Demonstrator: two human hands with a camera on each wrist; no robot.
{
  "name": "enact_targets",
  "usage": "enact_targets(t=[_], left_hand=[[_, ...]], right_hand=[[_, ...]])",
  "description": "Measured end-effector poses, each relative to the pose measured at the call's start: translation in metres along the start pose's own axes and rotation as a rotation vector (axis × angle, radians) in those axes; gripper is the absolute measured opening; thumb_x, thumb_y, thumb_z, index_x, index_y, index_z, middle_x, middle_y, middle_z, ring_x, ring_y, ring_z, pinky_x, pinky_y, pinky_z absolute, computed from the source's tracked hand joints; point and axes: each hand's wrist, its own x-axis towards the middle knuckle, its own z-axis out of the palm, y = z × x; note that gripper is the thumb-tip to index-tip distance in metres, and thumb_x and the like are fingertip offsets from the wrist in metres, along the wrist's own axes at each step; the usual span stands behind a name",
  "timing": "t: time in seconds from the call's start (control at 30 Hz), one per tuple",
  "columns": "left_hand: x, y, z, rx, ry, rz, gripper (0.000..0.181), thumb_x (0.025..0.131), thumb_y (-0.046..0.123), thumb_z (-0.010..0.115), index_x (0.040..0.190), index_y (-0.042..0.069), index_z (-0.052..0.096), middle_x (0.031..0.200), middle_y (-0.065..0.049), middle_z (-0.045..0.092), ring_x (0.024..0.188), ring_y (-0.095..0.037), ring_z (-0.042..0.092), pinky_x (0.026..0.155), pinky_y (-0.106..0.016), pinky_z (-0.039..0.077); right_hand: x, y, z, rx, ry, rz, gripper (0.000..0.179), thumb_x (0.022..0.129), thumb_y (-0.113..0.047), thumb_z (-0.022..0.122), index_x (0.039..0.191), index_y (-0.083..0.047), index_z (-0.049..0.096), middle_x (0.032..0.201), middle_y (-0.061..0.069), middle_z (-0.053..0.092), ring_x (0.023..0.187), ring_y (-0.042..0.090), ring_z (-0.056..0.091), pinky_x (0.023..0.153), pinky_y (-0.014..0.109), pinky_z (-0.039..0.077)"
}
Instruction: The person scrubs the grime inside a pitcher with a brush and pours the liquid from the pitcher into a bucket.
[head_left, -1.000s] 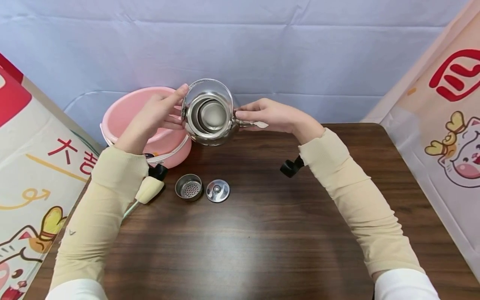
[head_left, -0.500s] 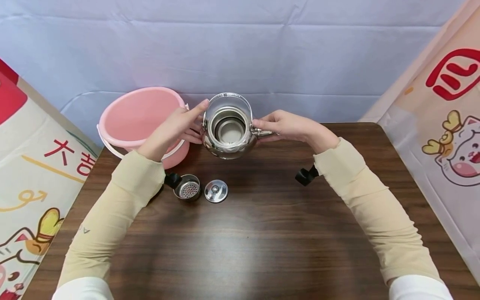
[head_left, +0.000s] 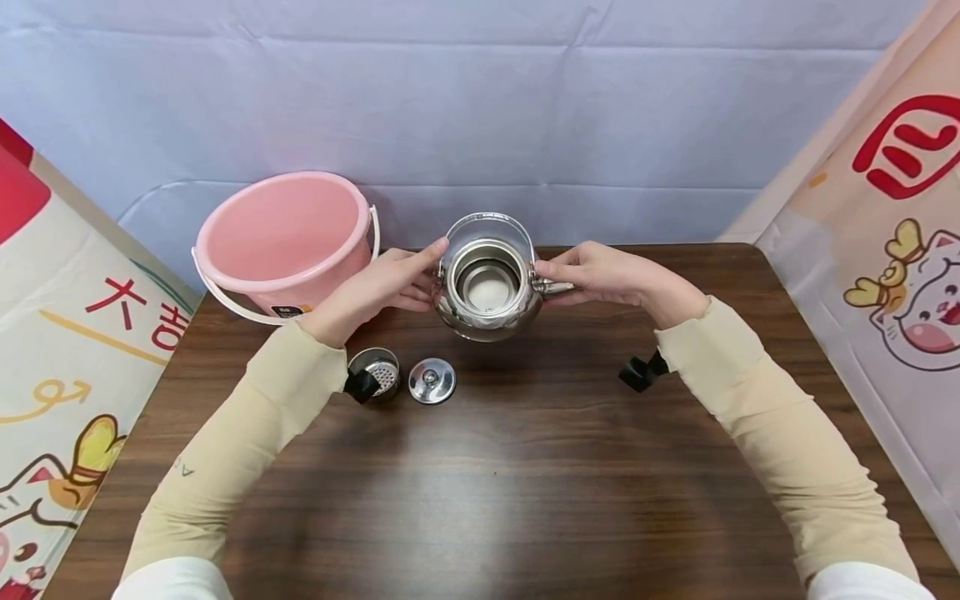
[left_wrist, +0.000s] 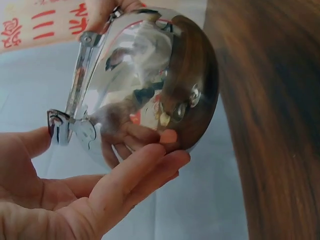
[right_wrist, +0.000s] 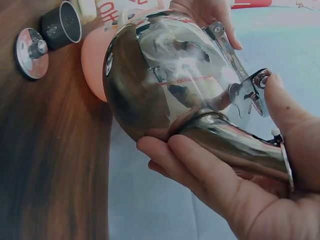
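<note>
A shiny metal kettle (head_left: 487,323), lidless, is held between both hands, apparently above the tabletop, with its opening facing up toward the head camera. My left hand (head_left: 386,285) grips its left side; in the left wrist view the thumb touches the handle hinge and the fingers (left_wrist: 135,175) lie along the body. On the spout side my right hand (head_left: 611,277) holds it, thumb at the other hinge and fingers round the base of the spout (right_wrist: 235,147). Left of the kettle, nearer the camera, lie its round lid (head_left: 432,381) and a perforated metal strainer (head_left: 384,373).
A pink bucket (head_left: 281,229) with a white handle stands at the table's back left. The brown wooden table (head_left: 480,500) meets a pale cloth backdrop (head_left: 480,108). Printed panels (head_left: 915,250) flank it on both sides.
Both hands have carried the kettle right and toward the camera, away from the bucket's rim. The bucket, lid and strainer stay in place.
</note>
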Motion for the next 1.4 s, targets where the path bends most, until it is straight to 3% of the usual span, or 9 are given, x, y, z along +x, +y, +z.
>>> enact_targets(t=[0.2,0.43,0.57,0.73,0.9,1.1,1.3,1.4], left_hand=[[0.002,-0.008,0.015,-0.027,0.033,0.006,0.061,0.094,0.04,0.041,0.122,-0.014,0.045,0.108,-0.032,0.057,0.09,-0.028,0.063,0.081,-0.041,0.049],[0.007,-0.019,0.03,-0.056,0.021,0.003,0.058,0.094,0.04,0.042,0.12,-0.011,0.046,0.092,-0.019,0.058,0.077,-0.019,0.063,0.077,-0.04,0.051],[0.009,-0.025,0.038,-0.052,-0.026,-0.011,0.056,0.096,0.039,0.038,0.129,-0.006,0.039,0.1,-0.023,0.057,0.085,-0.025,0.062,0.077,-0.04,0.051],[0.011,-0.034,0.046,-0.044,-0.068,-0.042,0.056,0.096,0.038,0.037,0.132,-0.005,0.037,0.11,-0.028,0.055,0.096,-0.032,0.06,0.081,-0.044,0.048],[0.014,-0.045,0.054,-0.055,-0.084,-0.077,0.053,0.096,0.039,0.038,0.124,-0.006,0.043,0.102,-0.024,0.057,0.091,-0.029,0.061,0.084,-0.047,0.046],[0.017,-0.055,0.066,-0.059,-0.095,-0.132,0.055,0.096,0.039,0.038,0.13,-0.004,0.04,0.099,-0.021,0.056,0.094,-0.032,0.06,0.084,-0.047,0.046],[0.019,-0.063,0.076,-0.067,-0.102,-0.169,0.056,0.097,0.038,0.037,0.132,-0.005,0.037,0.107,-0.03,0.055,0.099,-0.041,0.057,0.084,-0.048,0.046],[0.021,-0.067,0.078,-0.063,-0.099,-0.17,0.056,0.097,0.036,0.037,0.134,-0.005,0.036,0.102,-0.026,0.055,0.098,-0.04,0.058,0.083,-0.046,0.047]], right_hand=[[-0.005,0.012,-0.002,0.029,-0.012,0.018,0.057,0.093,-0.028,0.049,0.122,0.02,0.041,0.115,0.02,0.053,0.096,0.015,0.059,0.089,0.037,0.045],[-0.011,0.027,-0.005,0.03,-0.029,0.032,0.06,0.092,-0.03,0.05,0.122,0.021,0.041,0.123,0.023,0.047,0.101,0.014,0.057,0.092,0.041,0.042],[-0.013,0.037,-0.007,0.048,-0.055,0.053,0.061,0.093,-0.03,0.048,0.122,0.022,0.039,0.132,0.028,0.037,0.111,0.021,0.052,0.092,0.039,0.042],[-0.016,0.051,-0.009,0.066,-0.073,0.083,0.062,0.093,-0.031,0.048,0.121,0.023,0.039,0.135,0.03,0.033,0.108,0.024,0.054,0.092,0.039,0.042],[-0.018,0.066,-0.008,0.094,-0.081,0.112,0.063,0.092,-0.032,0.049,0.12,0.023,0.039,0.136,0.03,0.03,0.101,0.024,0.059,0.093,0.042,0.041],[-0.021,0.083,-0.007,0.089,-0.086,0.129,0.062,0.093,-0.033,0.047,0.117,0.024,0.041,0.125,0.029,0.042,0.098,0.027,0.061,0.091,0.039,0.043],[-0.021,0.096,-0.005,0.114,-0.091,0.164,0.063,0.093,-0.032,0.046,0.119,0.024,0.038,0.137,0.033,0.027,0.099,0.029,0.061,0.092,0.04,0.042],[-0.02,0.1,-0.005,0.112,-0.085,0.17,0.064,0.093,-0.034,0.047,0.119,0.024,0.039,0.133,0.032,0.031,0.099,0.029,0.06,0.092,0.041,0.041]])
